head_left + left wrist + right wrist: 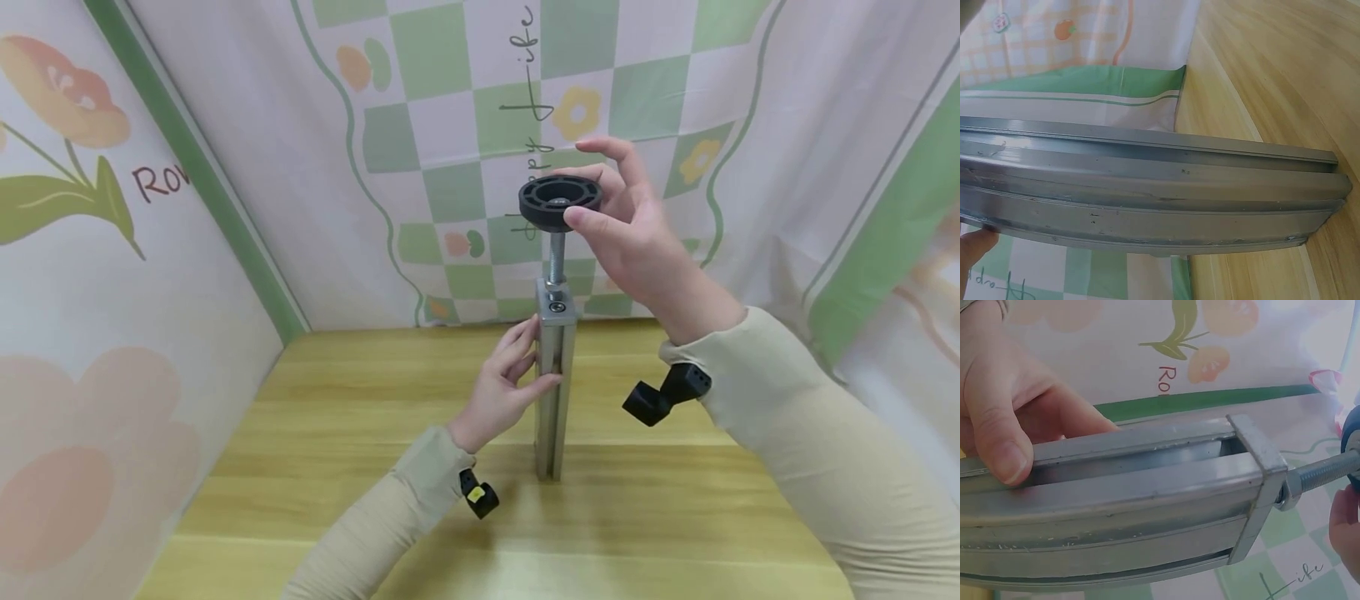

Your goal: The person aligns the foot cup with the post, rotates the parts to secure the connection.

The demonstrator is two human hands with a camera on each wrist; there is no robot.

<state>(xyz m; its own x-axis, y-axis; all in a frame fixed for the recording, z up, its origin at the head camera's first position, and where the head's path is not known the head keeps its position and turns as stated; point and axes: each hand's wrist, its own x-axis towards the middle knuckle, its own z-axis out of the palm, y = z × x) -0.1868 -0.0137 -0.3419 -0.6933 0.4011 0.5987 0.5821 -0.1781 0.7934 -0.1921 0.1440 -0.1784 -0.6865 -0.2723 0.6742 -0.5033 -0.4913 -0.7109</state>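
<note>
An aluminium profile (553,417) with lengthwise slots stands upright on the wooden table. My left hand (495,392) holds it around its upper part, thumb on the near side. A metal end plate (1259,450) caps the top, and a threaded rod (557,258) with a hex nut (1291,490) rises from it. On the rod sits a round black levelling foot (542,215), its ribbed face upward. My right hand (637,237) pinches the foot's rim between thumb and fingers, one finger raised. The left wrist view shows the profile's lower end (1329,194) meeting the table.
The wooden table (337,467) extends around the profile. Behind it hangs a white and green checked curtain (442,50), and a flowered curtain (67,292) hangs on the left. A small black wrist camera (648,404) is on each sleeve.
</note>
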